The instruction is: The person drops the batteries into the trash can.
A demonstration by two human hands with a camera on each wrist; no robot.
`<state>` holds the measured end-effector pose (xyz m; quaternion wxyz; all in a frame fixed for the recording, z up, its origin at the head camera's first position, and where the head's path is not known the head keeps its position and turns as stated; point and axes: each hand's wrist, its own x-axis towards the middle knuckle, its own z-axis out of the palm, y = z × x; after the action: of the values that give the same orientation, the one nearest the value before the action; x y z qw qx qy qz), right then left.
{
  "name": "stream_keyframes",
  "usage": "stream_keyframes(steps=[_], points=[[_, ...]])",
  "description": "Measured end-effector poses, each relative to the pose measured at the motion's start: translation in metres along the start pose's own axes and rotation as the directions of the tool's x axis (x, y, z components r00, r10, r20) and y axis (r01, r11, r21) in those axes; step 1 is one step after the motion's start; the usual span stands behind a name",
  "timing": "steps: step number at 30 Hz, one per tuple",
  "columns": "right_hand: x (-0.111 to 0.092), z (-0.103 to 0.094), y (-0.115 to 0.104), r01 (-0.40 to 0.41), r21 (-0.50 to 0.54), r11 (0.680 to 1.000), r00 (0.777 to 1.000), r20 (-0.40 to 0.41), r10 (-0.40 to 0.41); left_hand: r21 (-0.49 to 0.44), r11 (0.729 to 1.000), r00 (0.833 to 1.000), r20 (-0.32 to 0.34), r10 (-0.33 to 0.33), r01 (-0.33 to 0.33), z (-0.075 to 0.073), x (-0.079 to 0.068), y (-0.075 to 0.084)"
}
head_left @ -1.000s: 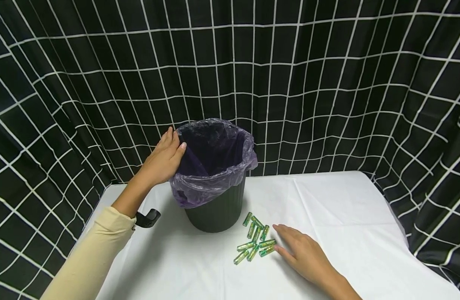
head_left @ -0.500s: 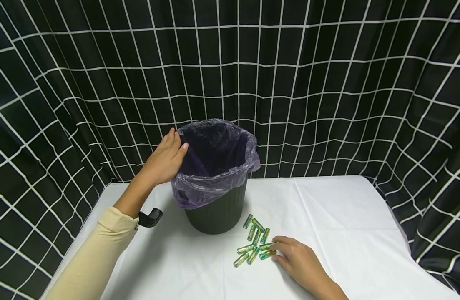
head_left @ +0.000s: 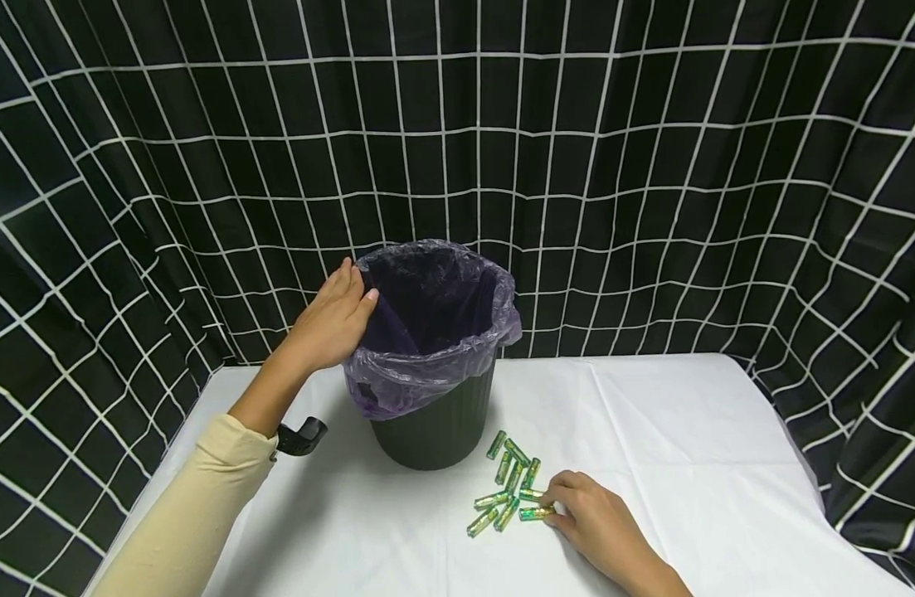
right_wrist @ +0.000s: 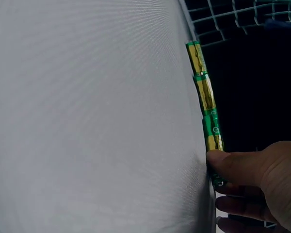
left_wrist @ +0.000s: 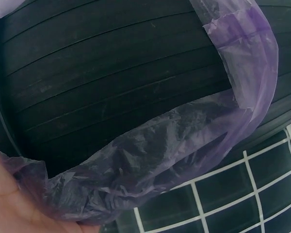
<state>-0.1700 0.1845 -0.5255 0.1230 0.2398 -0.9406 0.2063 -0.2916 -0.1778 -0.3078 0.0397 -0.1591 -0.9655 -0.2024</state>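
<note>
My left hand [head_left: 328,322] rests against the left rim of a dark trash bin [head_left: 435,427], fingers straight, thumb over the edge. A translucent purple bin liner [head_left: 420,380] folds over that rim; the left wrist view shows part of my palm [left_wrist: 5,194] against the liner [left_wrist: 150,145]. On the white cloth to the right of the bin lies a loose cluster of green-and-gold batteries [head_left: 513,475]. My right hand [head_left: 602,526] is at the cluster's right side, its thumb and fingers on a battery [head_left: 533,514]. The right wrist view shows the thumb pressing that battery [right_wrist: 213,141]; its far end is hidden.
A white cloth [head_left: 674,431] covers the table. Black curtains [head_left: 576,166] with a white grid hang behind and at both sides. A black curved piece [head_left: 303,437] sticks out from the left wrist.
My right hand has moved slightly left and its fingers have closed in on the battery at the cluster's right edge, which has turned a little. My left hand stays on the rim.
</note>
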Motion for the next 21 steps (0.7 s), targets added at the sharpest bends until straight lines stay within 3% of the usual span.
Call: stream_keyframes(steps=[8, 14, 21], points=[[0.000, -0.003, -0.003, -0.047, 0.027, 0.999, 0.999, 0.018, 0.047, 0.030, 1.000, 1.000, 0.020, 0.010, -0.011, 0.002, -0.001, 0.000], [0.004, -0.010, -0.005, -0.078, 0.027, 0.997, 0.996, -0.039, 0.079, 0.061, 0.998, 0.999, 0.017, 0.034, -0.035, 0.001, 0.000, 0.000], [0.012, -0.023, -0.008, 0.020, -0.022, 1.000, 0.985, -0.170, -0.023, 0.093, 0.994, 0.998, 0.025, 0.049, -0.052, -0.001, 0.002, 0.000]])
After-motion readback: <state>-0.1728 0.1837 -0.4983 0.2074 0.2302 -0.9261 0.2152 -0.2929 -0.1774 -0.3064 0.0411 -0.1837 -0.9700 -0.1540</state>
